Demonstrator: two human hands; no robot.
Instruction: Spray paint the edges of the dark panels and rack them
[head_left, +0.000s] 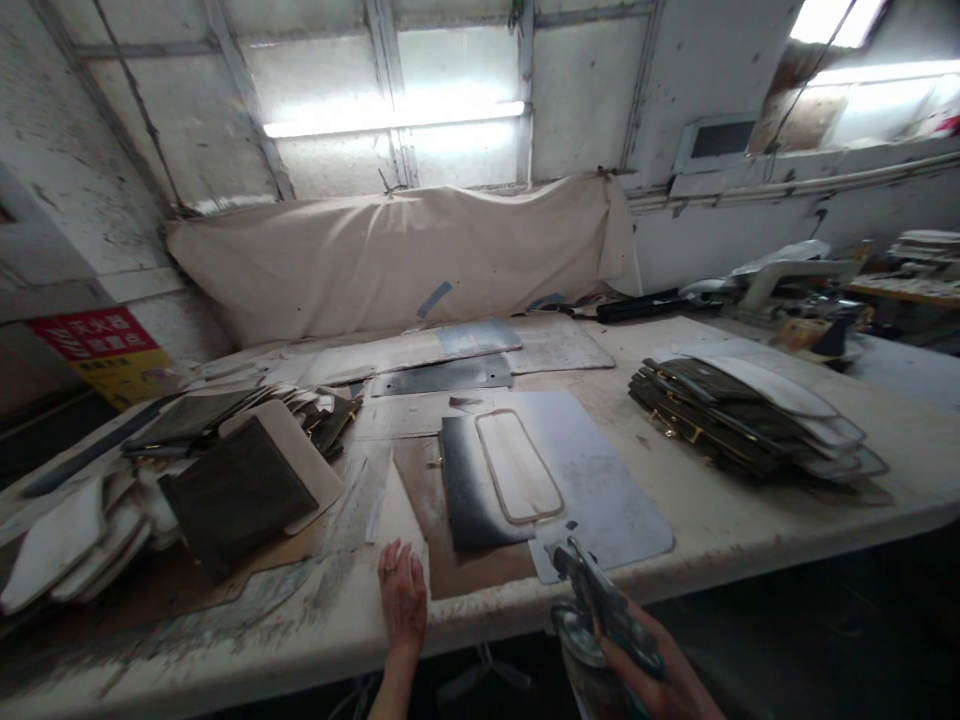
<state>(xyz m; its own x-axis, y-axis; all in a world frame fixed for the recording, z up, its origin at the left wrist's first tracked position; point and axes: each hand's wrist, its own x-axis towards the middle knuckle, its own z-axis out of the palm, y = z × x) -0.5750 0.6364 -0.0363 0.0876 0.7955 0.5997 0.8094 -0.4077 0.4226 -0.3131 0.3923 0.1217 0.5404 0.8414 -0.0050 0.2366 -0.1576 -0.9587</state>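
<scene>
The right hand (660, 675) wraps closed around a spray gun (592, 600), its nozzle just short of the grey template (600, 480). Left of that template, the left hand (403, 595) lies flat, fingers together, on the table (750, 520). Spraying looks imminent; the nozzle needs aiming at the framed cutout (519, 465).

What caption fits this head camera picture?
Left hand flat on the worktable, right hand holding a spray gun near a framed panel.

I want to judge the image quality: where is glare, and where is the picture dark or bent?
Head view: the ceiling tube light glares white; the area under the table edge is nearly black; the table lines bend toward the corners; the right hand and its spray gun look slightly soft.
</scene>
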